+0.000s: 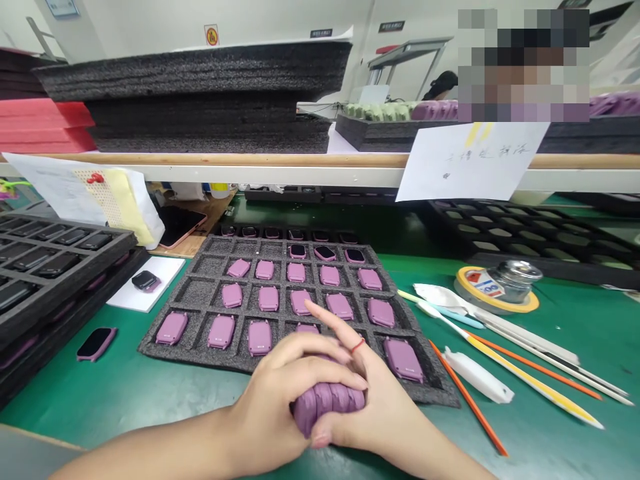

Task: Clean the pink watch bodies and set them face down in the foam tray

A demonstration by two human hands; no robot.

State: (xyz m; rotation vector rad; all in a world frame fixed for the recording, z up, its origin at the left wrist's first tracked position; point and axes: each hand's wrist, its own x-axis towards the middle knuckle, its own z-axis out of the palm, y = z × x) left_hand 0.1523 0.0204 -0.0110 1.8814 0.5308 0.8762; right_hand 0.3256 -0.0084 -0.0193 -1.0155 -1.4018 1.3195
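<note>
Between my two hands is a short stack of purple watch cases (330, 400), pressed side by side. My left hand (280, 387) wraps over it from the left, fingers across the top. From the right, my right hand (375, 387) closes on the same stack, its thumb along the near side and its index finger stretched out over the tray. Beneath and beyond the hands lies a black foam tray (200, 265) with purple watch cases (269, 298) lying in many compartments. A few pieces in its far row (325, 253) show dark screens. My hands hide part of the tray's front row.
Swabs, sticks and tweezers (525, 333) lie at the right, near a tape roll (470, 293) holding a glass bottle (520, 277). Loaded foam trays (55, 267) are stacked at left beside a loose watch (97, 343). A shelf (280, 175) crosses above; a person is behind it.
</note>
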